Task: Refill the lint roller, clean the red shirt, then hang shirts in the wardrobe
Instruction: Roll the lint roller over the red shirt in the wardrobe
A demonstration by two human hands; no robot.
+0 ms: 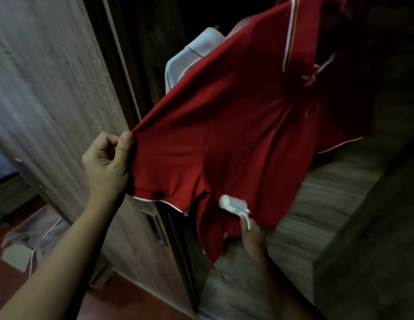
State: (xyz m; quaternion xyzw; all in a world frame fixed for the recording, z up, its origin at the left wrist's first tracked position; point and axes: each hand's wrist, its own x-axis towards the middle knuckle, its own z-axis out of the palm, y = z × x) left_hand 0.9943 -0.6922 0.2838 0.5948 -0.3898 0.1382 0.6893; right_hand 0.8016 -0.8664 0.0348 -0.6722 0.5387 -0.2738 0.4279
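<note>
The red shirt (pixel 236 125) with white piping hangs inside the open wardrobe, stretched out toward me. My left hand (pixel 106 162) pinches the edge of its sleeve and pulls the cloth taut to the left. My right hand (pixel 252 236) holds the white lint roller (pixel 233 204) by its handle, the roll pressed against the shirt's lower front. Most of my right hand is hidden under the hem. Behind the red shirt hangs a white shirt (pixel 194 56), partly covered.
The wardrobe's sliding door (pixel 69 93) with a recessed handle (pixel 155 227) stands at left. A wooden shelf (pixel 328 204) lies below the shirts. On the reddish floor at left, a grey garment (pixel 37 232) lies over a cardboard box (pixel 16 257).
</note>
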